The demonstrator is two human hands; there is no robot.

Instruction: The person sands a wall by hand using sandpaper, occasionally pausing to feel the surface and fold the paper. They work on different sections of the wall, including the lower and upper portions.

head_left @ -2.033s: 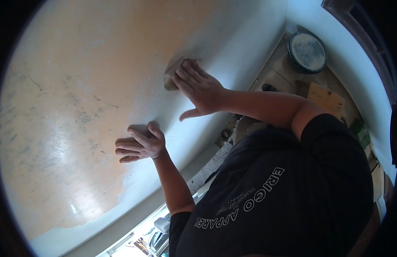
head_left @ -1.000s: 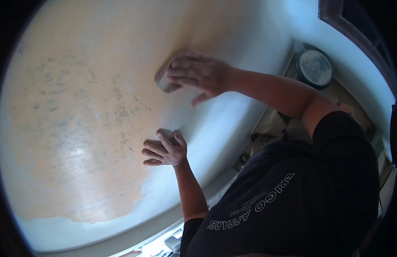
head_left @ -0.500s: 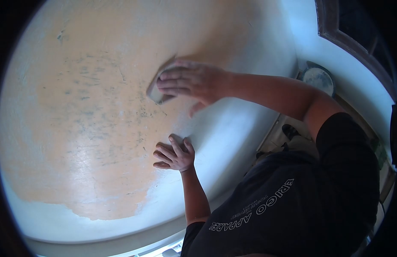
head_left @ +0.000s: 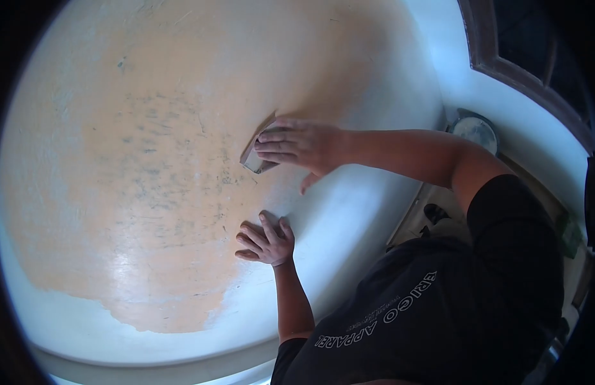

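Observation:
My right hand (head_left: 301, 149) is pressed on a flat sanding block (head_left: 258, 154) with sheet material around it. Its fingers lie over the block, which rests against the patchy orange-and-white wall (head_left: 150, 256). The thumb points down in the view, off the block. Lower in the frame, my left hand (head_left: 267, 241) lies on the wall with its fingers spread and nothing in it. Dark scuff marks cover the orange area left of both hands.
A round container (head_left: 475, 133) with pale residue stands at the upper right, beyond my right forearm. A dark brown frame (head_left: 512, 74) borders the pale wall there. A green object (head_left: 569, 236) shows at the right edge. A curved ledge (head_left: 163, 369) runs along the bottom.
The camera view has shifted, carrying the wall marks rightward. My right hand and the block have moved slightly down along the wall. My left hand stays spread on it.

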